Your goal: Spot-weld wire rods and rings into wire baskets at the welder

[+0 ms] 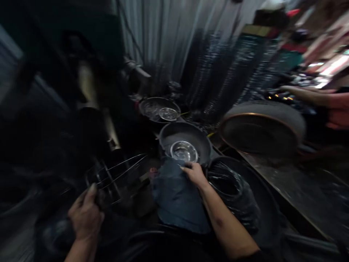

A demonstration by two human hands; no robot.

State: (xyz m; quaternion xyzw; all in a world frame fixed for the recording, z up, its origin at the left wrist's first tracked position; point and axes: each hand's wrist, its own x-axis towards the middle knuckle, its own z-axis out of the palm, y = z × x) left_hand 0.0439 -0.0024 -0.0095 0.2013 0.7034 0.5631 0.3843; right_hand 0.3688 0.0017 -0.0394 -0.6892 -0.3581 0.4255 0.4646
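The picture is dark and smeared by motion. My right hand [194,173] reaches forward to the near rim of a dark round pan [203,140] that holds a small shiny steel bowl [184,151]; its fingers are curled at the rim above a blue cloth [177,196]. My left hand [85,214] is lower left, fingers closed round the edge of a black wire rack [120,178].
A second dark pan [148,105] with steel lids in it sits farther back. A large shallow round pan [261,127] lies on the wet counter at right. A black plastic bag [234,193] lines a bin beside my right arm. Another person's arm [308,95] reaches in at far right.
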